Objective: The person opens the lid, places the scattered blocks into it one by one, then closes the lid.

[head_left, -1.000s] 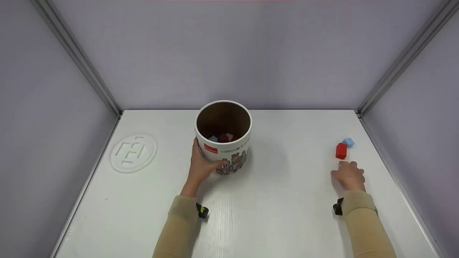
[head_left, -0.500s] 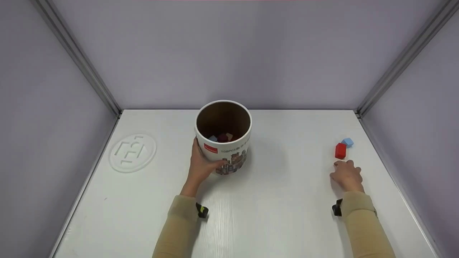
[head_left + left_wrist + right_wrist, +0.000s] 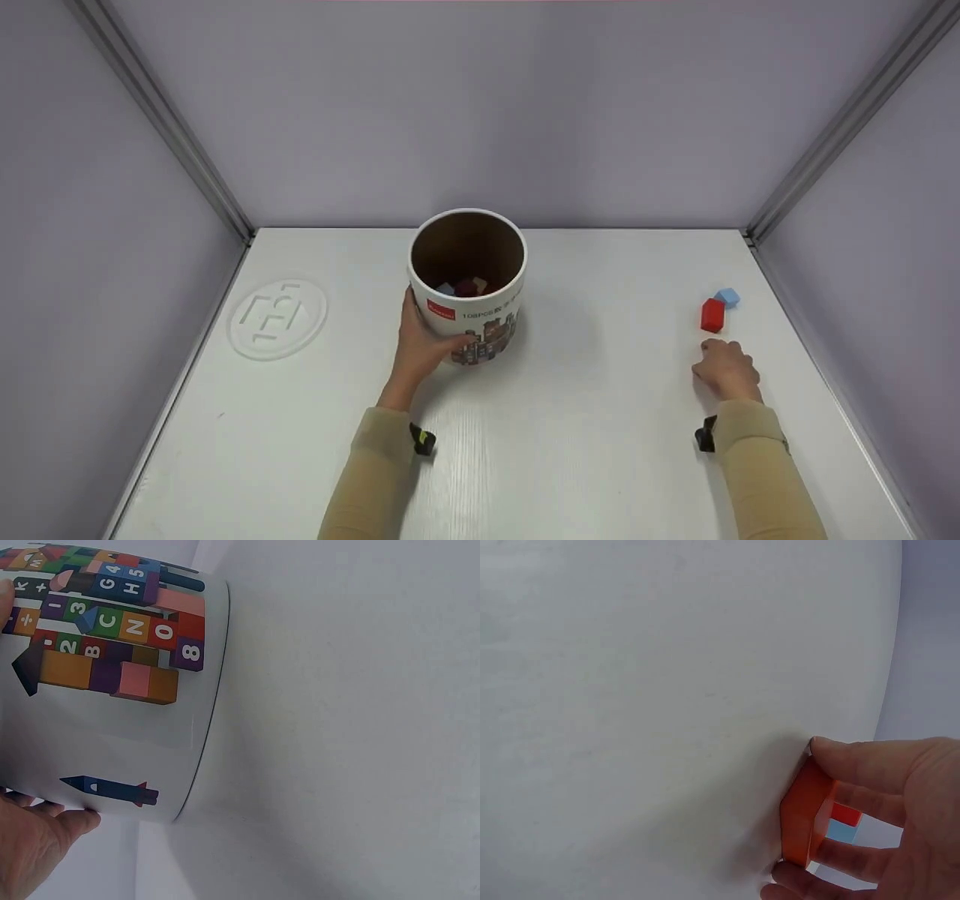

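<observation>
My left hand (image 3: 424, 345) grips the near left side of a white cylindrical block tub (image 3: 487, 330), thumb across its printed front. The tub stands upright, with a few blocks (image 3: 466, 288) visible low inside. In the left wrist view, colorful letter and number blocks are printed on the tub (image 3: 112, 727), with fingers of the left hand (image 3: 34, 847) along its side. My right hand (image 3: 727, 370) is low over the table at the right. The right wrist view has the right hand (image 3: 885, 817) pinching an orange block (image 3: 802, 810) at the table surface; in the head view the hand hides it.
Just beyond my right hand lie a red block (image 3: 712, 316) and a light blue block (image 3: 727, 298), close together. A round embossed emblem (image 3: 277, 319) marks the white table (image 3: 555, 450) at the left. Grey walls (image 3: 480, 112) enclose the back and both sides.
My right hand has shifted very slightly left, and its fingers have changed position a little. The left hand and the tub keep their places, as do the red and blue blocks.
</observation>
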`<state>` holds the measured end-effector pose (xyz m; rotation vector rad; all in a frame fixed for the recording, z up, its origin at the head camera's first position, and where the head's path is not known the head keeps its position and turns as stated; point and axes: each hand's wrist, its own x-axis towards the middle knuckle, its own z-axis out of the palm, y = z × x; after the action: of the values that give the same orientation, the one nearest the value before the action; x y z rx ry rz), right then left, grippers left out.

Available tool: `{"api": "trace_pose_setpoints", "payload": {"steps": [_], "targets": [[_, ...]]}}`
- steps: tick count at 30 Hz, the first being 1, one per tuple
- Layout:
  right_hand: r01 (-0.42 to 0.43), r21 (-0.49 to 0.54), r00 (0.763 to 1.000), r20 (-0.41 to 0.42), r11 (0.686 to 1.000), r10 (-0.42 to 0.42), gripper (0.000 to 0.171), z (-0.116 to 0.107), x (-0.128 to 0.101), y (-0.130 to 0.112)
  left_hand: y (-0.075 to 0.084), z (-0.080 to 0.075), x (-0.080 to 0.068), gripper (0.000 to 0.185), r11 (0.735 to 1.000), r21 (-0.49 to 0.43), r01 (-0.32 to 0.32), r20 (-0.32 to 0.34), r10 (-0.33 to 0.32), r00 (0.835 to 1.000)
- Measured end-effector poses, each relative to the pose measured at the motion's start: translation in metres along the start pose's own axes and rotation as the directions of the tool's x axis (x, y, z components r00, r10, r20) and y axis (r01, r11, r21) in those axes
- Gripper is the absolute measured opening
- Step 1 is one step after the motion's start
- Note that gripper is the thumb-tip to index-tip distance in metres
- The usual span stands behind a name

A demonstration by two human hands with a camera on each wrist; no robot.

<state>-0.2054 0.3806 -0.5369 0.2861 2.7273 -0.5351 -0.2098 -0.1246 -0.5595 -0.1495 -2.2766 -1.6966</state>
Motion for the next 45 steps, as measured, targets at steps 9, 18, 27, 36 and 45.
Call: {"api": "trace_pose_setpoints", "payload": {"steps": [9, 18, 27, 36, 45], "targets": [[0.012, 0.039, 1.000, -0.025, 0.999, -0.011, 0.051, -0.003, -0.001, -0.014, 0.004, -0.001, -0.001, 0.132, 1.000, -0.001, -0.013, -0.004, 0.013, 1.000], [0.180, 0.140, 0.978, -0.129, 0.974, -0.162, 0.057, -0.015, -0.010, -0.058, -0.001, 0.001, 0.000, 0.134, 1.000, 0.004, -0.013, -0.009, 0.013, 1.000], [0.402, 0.185, 0.893, -0.294, 0.897, -0.340, 0.052, -0.025, -0.034, -0.118, -0.001, -0.001, -0.001, 0.135, 1.000, 0.018, -0.002, -0.006, 0.002, 1.000], [0.656, 0.170, 0.708, -0.475, 0.735, -0.522, 0.044, -0.031, -0.054, -0.182, -0.001, -0.002, -0.002, 0.135, 1.000, 0.014, 0.001, -0.006, -0.001, 1.000], [0.806, 0.149, 0.548, -0.554, 0.573, -0.627, 0.046, -0.030, -0.064, -0.234, 0.000, -0.001, -0.003, 0.135, 1.000, 0.018, 0.015, -0.009, -0.014, 1.000]]}}
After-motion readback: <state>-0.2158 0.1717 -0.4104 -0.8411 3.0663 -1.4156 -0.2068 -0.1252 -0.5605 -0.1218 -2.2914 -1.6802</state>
